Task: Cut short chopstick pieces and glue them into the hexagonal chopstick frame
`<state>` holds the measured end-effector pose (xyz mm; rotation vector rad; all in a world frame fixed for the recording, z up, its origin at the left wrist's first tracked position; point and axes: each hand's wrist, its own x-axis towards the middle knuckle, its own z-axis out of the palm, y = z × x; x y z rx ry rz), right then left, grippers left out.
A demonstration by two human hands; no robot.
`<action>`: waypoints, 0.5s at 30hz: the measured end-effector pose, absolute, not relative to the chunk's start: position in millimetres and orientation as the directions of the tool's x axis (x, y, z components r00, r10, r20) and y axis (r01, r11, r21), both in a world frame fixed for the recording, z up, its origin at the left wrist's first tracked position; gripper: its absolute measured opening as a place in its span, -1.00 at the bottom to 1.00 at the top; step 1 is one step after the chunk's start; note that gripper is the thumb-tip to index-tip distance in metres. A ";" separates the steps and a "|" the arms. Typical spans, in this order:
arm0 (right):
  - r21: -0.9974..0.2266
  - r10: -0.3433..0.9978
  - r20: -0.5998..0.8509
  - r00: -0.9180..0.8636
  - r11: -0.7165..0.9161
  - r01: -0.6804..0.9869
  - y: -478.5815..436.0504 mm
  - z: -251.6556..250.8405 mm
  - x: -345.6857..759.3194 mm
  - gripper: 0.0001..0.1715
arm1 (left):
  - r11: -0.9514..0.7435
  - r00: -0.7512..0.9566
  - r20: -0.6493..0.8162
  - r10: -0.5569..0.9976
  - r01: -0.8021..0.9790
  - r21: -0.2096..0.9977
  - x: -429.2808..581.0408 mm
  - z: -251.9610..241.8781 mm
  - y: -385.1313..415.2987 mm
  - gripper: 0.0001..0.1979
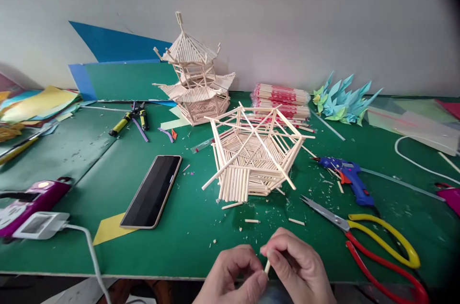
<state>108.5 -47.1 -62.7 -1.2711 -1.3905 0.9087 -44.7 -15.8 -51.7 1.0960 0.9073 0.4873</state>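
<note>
My left hand [233, 275] and my right hand [298, 265] meet at the table's near edge. Both pinch one short pale wooden stick [267, 268] between their fingertips. Just beyond them stands a hexagonal frame of wooden sticks [253, 153], tilted on the green table [187, 237]. Short cut stick pieces [251, 221] lie scattered between the frame and my hands. A finished two-tier stick pagoda [196, 78] stands farther back by the wall.
Red-and-yellow-handled snips [373, 237] and a blue glue gun [347, 174] lie at the right. A black phone [153, 190] lies left of the frame. Wrapped chopstick bundles [282, 100], paper cranes [341, 100], pliers [131, 119], coloured paper and a charger [39, 224] ring the table.
</note>
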 end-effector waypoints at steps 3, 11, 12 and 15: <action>-0.953 0.980 0.180 0.082 0.153 0.261 -48.6 -65.3 113.6 -0.83 | 0.405 0.599 -0.381 0.704 0.103 0.909 -36.4 -55.9 -9.8 -0.58; -0.950 0.972 0.192 0.134 0.150 0.273 -51.3 -62.3 118.9 -0.82 | 0.562 0.539 -0.449 0.713 -0.055 0.825 -16.0 -46.6 -5.3 -0.67; -0.947 0.971 0.203 0.126 0.162 0.278 -51.2 -61.8 118.8 -0.83 | 0.580 0.559 -0.452 0.695 -0.064 0.812 -13.8 -47.2 -5.5 -0.67; -0.929 0.965 0.244 0.096 0.204 0.309 -51.0 -60.9 122.5 -0.86 | 0.630 0.589 -0.474 0.654 -0.078 0.773 -8.6 -52.6 -8.1 -0.65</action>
